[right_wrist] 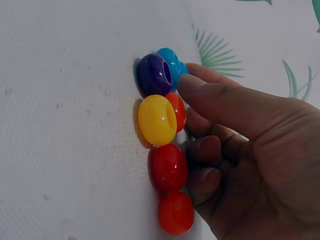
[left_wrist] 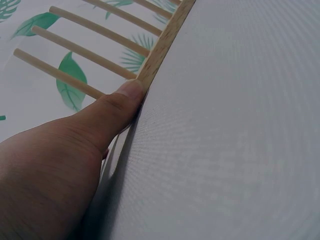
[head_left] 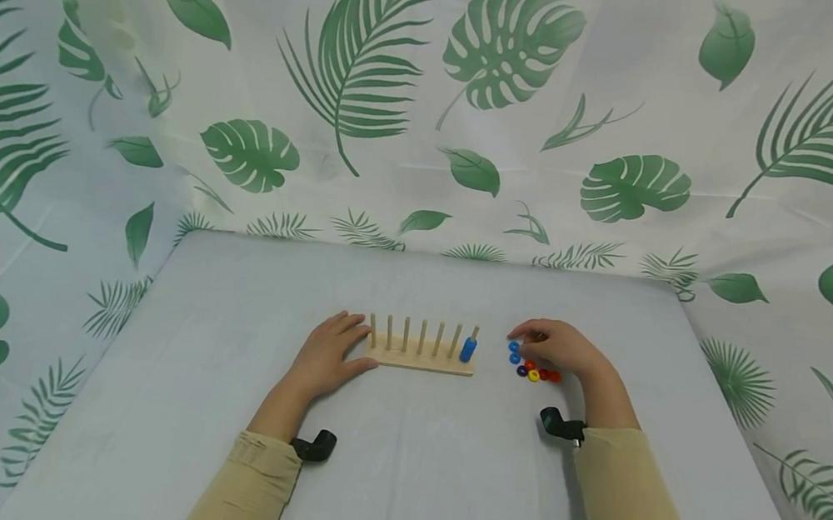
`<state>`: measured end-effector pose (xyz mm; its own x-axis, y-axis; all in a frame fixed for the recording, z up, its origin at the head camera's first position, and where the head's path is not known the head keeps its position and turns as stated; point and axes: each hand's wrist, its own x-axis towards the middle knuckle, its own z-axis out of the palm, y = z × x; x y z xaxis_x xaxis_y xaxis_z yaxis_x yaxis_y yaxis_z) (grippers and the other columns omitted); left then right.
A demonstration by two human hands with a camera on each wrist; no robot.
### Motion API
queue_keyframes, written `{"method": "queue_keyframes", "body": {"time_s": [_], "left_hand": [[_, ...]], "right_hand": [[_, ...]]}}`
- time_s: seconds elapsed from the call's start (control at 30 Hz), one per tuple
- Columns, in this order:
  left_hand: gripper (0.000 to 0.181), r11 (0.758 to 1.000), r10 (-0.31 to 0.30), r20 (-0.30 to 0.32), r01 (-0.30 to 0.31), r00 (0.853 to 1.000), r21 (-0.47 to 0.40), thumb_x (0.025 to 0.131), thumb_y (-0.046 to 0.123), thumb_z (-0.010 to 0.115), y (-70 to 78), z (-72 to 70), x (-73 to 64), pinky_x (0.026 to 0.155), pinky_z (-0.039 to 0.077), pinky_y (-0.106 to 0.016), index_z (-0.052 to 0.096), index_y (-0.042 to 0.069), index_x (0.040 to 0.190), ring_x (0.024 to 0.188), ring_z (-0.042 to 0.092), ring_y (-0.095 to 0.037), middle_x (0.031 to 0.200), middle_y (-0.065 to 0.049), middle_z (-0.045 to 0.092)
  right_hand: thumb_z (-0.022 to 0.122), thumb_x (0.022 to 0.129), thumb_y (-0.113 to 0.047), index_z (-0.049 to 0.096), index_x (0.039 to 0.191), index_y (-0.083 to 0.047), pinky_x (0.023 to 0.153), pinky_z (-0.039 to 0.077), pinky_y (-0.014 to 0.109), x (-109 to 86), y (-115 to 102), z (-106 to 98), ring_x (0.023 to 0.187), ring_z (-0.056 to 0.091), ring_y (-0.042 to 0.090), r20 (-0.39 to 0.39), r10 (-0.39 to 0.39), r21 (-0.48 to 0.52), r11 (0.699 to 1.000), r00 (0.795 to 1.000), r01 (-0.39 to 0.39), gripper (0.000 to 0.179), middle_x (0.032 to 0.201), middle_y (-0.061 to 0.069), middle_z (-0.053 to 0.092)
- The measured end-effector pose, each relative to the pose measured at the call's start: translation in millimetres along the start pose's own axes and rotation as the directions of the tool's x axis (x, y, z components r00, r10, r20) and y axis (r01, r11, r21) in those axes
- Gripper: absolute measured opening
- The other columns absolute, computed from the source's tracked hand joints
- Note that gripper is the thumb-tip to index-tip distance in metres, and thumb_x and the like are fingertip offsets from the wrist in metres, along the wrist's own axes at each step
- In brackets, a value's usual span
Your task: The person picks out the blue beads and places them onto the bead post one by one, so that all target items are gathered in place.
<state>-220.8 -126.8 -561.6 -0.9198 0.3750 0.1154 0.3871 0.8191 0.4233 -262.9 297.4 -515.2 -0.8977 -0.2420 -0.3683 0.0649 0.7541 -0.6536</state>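
Note:
A wooden peg rack (head_left: pixel 418 361), a long base with a row of upright pegs, lies on the table. My left hand (head_left: pixel 328 354) holds its left end, thumb along the front edge and fingers round behind. Blue beads (head_left: pixel 468 349) are stacked on the rightmost peg. To the right of the rack, my right hand (head_left: pixel 559 346) is over a small group of loose beads. Its thumb and index finger reach either side of a light blue bead (head_left: pixel 514 346), while the other fingers curl in. Nearby lie a purple bead (right_wrist: pixel 154 75), a yellow bead (right_wrist: pixel 157 120) and red beads (right_wrist: pixel 169 168).
A pale cloth covers the table (head_left: pixel 397 459). Behind and at the sides hangs a white curtain (head_left: pixel 408 192) printed with green leaves. Black wrist cameras are strapped on the left wrist (head_left: pixel 316 446) and the right wrist (head_left: pixel 562 425).

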Motion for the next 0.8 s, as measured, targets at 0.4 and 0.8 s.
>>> {"method": "queue_keyframes", "body": {"time_s": [0.4, 0.8], "left_hand": [[0.069, 1.000, 0.006, -0.002, -0.006, 1.000, 0.004, 0.089, 0.058, 0.064, -2.5, 2.1, 0.7, 0.123, 0.025, -0.052, 0.054, 0.015, 0.142, 0.149, 0.031, -0.032, 0.154, -0.007, 0.044], [0.068, 1.000, -0.002, 0.001, 0.002, 1.000, -0.004, 0.089, 0.057, 0.065, -1.2, 1.5, 0.9, 0.123, 0.024, -0.052, 0.054, 0.015, 0.142, 0.149, 0.030, -0.032, 0.154, -0.007, 0.044]], "right_hand": [[0.066, 0.095, -0.026, 0.069, 0.118, -0.022, 0.063, 0.050, 0.029, 3.0, 0.6, 2.1, 0.075, 0.056, 0.023, 0.004, 0.025, -0.011, 1.000, 1.000, -0.025, 0.023, 0.095, 0.008, 0.058], [0.068, 0.093, -0.027, 0.064, 0.108, -0.015, 0.066, 0.048, 0.030, -0.7, -5.5, 2.7, 0.080, 0.055, 0.022, -0.013, 0.013, -0.010, 1.000, 1.000, -0.013, 0.019, 0.091, 0.007, 0.054]]}}
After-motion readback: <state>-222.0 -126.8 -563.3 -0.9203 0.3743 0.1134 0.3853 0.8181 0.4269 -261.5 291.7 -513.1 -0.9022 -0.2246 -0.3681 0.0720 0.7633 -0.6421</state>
